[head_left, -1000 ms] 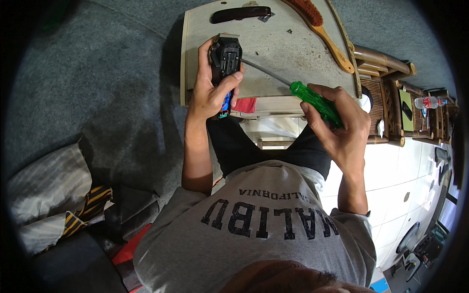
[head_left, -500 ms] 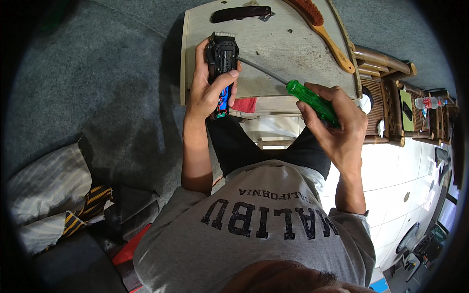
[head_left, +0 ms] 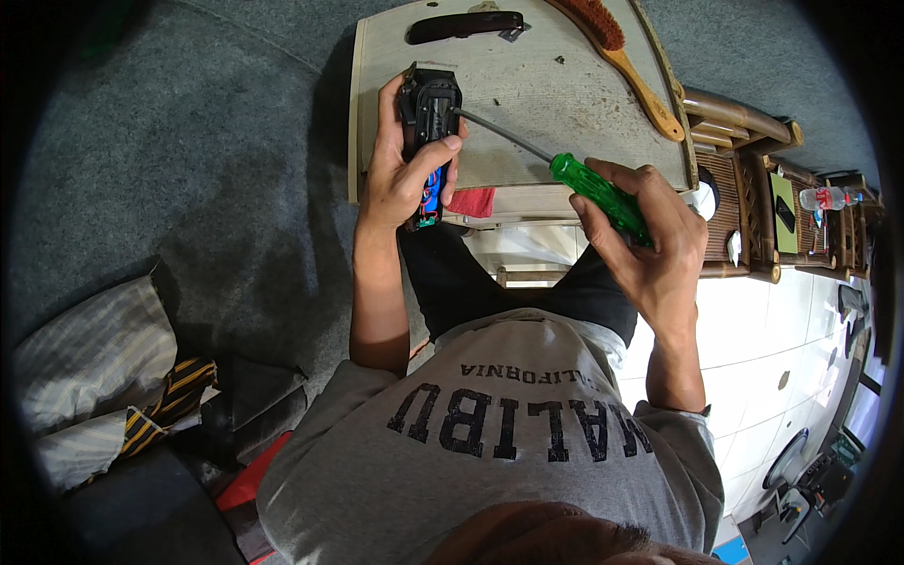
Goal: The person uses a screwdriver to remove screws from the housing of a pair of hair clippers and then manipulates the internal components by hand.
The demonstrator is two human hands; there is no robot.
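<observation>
My left hand [head_left: 400,179] is wrapped round a black hair clipper [head_left: 435,94], its blade end pointing away from me. The clipper's casing is off on the upper side, so a blue battery part, red wires and a green circuit board show near its lower end. In my right hand [head_left: 659,240] is a screwdriver [head_left: 603,193] with a clear green handle and a long metal shaft. Its tip meets the right side of the clipper body, near the blade end. Whether it sits on a screw is too small to tell.
A pale wooden table [head_left: 527,122] lies under my hands. On it are a dark curved casing piece [head_left: 464,26] and a wooden-handled brush [head_left: 636,75]. A red cloth [head_left: 471,201] hangs by the near edge. Bamboo furniture [head_left: 739,188] stands to the right, bags [head_left: 104,358] at lower left.
The screwdriver tip has shifted very slightly left over the clipper body, and the clipper has turned a little. Both hands keep their holds.
</observation>
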